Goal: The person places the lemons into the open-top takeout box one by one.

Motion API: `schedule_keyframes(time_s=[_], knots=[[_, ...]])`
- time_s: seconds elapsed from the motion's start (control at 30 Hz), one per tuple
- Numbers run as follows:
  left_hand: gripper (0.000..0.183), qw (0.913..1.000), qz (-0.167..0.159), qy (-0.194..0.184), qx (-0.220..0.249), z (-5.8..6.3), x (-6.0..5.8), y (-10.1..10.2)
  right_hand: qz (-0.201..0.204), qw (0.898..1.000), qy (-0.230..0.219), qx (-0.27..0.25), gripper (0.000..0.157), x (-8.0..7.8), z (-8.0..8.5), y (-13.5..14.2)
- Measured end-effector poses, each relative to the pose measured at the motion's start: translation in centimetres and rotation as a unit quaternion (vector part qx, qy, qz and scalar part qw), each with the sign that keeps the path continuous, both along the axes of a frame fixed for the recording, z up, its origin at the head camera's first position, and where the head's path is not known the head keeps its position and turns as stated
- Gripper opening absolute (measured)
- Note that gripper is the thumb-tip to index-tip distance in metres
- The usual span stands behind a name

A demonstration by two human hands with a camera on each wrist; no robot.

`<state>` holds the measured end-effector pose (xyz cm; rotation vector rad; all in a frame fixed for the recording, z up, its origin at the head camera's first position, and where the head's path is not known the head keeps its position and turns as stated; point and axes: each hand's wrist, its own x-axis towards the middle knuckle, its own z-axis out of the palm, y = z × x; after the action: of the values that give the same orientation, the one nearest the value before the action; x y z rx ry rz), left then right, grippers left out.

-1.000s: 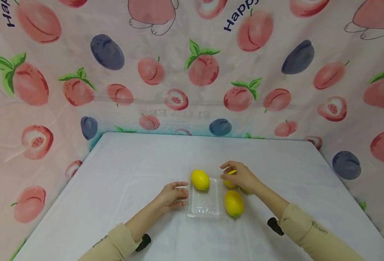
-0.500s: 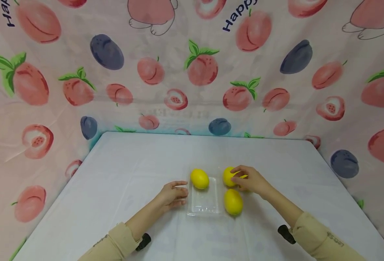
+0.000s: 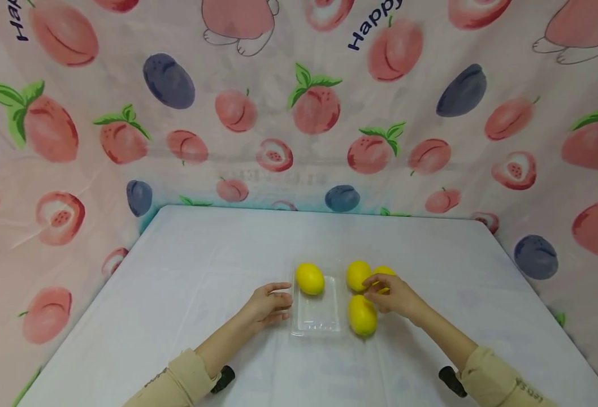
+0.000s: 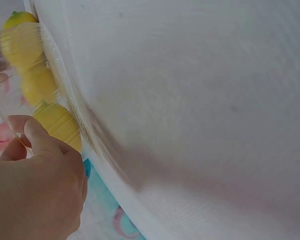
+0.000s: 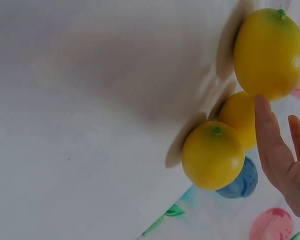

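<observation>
A clear plastic container [image 3: 319, 316] lies on the table with one yellow lemon [image 3: 310, 278] in its far part. My left hand [image 3: 268, 303] holds its left edge; in the left wrist view the thumb and fingers [image 4: 37, 132] pinch the rim. Three more lemons rest right of the container: a near one [image 3: 362, 317], a far one [image 3: 358, 275] and a third [image 3: 384, 271] partly behind my right hand [image 3: 393, 295]. That hand hovers over them with relaxed, slightly bent fingers and nothing in its grasp. In the right wrist view its fingertip overlaps the nearest lemon [image 5: 270, 55].
A white cloth [image 3: 217, 243] covers the table. Behind and at both sides hangs a curtain [image 3: 258, 73] printed with peaches and plums. Dark wrist-worn devices show under the left sleeve [image 3: 177, 376] and right sleeve [image 3: 497, 376].
My right hand has drawn back from over the far lemon, moving right and nearer to me, and uncovers the two far lemons. The left hand and container have stayed in place.
</observation>
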<state>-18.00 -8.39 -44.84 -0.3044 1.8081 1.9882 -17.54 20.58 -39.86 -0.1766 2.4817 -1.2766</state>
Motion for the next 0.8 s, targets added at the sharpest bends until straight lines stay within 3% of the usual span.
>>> schedule_keyframes(time_s=[0.37, 0.6, 0.8], knots=[[0.040, 0.9999, 0.009, -0.006, -0.003, 0.3, -0.3, 0.1, 0.003, 0.999, -0.004, 0.033, 0.037, 0.2, -0.3, -0.2], [0.042, 0.9999, 0.012, -0.006, -0.002, 0.1, -0.1, 0.0, 0.033, 0.999, 0.010, 0.023, 0.045, 0.2, -0.7, -0.2], [0.043, 1.0000, 0.006, -0.007, -0.001, 0.2, 0.0, 0.1, 0.034, 0.999, 0.006, 0.028, 0.044, 0.2, -1.1, -0.2]])
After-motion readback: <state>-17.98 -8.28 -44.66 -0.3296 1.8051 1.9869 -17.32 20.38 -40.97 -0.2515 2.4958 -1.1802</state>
